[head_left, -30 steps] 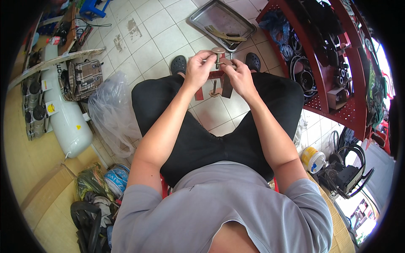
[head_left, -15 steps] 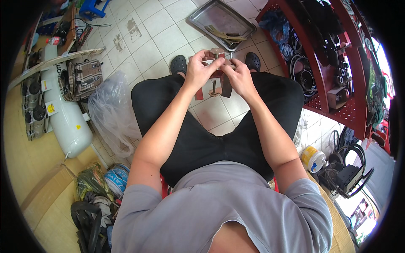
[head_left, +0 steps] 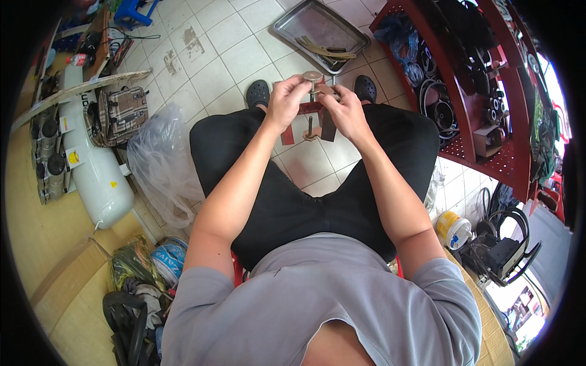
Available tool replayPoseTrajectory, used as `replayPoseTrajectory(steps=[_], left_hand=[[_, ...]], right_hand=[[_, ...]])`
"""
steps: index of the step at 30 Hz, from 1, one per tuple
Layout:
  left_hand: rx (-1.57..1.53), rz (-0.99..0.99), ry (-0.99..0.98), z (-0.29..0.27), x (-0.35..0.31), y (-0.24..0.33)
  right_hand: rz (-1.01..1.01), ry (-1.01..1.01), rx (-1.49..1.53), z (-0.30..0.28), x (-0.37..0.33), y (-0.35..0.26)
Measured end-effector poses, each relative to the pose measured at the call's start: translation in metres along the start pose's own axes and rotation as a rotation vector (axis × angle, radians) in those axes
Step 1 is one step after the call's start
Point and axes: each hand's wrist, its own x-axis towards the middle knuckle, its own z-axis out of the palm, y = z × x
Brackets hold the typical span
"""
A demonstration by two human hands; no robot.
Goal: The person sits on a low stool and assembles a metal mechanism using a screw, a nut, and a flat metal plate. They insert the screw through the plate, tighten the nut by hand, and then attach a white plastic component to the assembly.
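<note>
Between my knees stands a red metal frame (head_left: pixel 310 108), with an upright bolt (head_left: pixel 310 125) on a small plate lower down. Above the frame is a metal post topped by a round disc (head_left: pixel 312 76). My left hand (head_left: pixel 285 102) is closed, thumb and fingers pinching at the post just under the disc's left edge. Closed as well, my right hand (head_left: pixel 347 113) pinches a small flat metal piece (head_left: pixel 326 90) against the post's right side. Fingers partly hide where the two metal parts meet.
Beyond my feet lies a metal tray (head_left: pixel 293 27) with curved strips. A red shelf rack (head_left: pixel 455 116) with coiled belts stands at right. At left are a plastic bag (head_left: pixel 162 155), a plaid bag (head_left: pixel 121 113) and a white tank (head_left: pixel 97 171). A white-yellow tub (head_left: pixel 453 229) sits at lower right.
My left hand's thumb and fingers have drawn back a little to the left, uncovering the post under the disc and more of the red frame. My right hand has barely moved.
</note>
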Motion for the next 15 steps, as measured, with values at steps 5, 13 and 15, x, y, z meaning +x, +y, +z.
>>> replayPoseTrajectory(steps=[5, 13, 15], left_hand=[[0.110, -0.058, 0.090, 0.0044, -0.0015, 0.0000], [0.030, 0.047, 0.064, 0.0057, -0.0017, -0.0060], [0.037, -0.028, 0.041, 0.0032, -0.0018, -0.0019]], right_hand=[[0.027, -0.003, 0.004, -0.0006, -0.0006, -0.0007], [0.030, -0.008, 0.023, 0.0002, 0.0001, -0.0007], [0.029, -0.007, 0.017, -0.0005, 0.0003, 0.0004]])
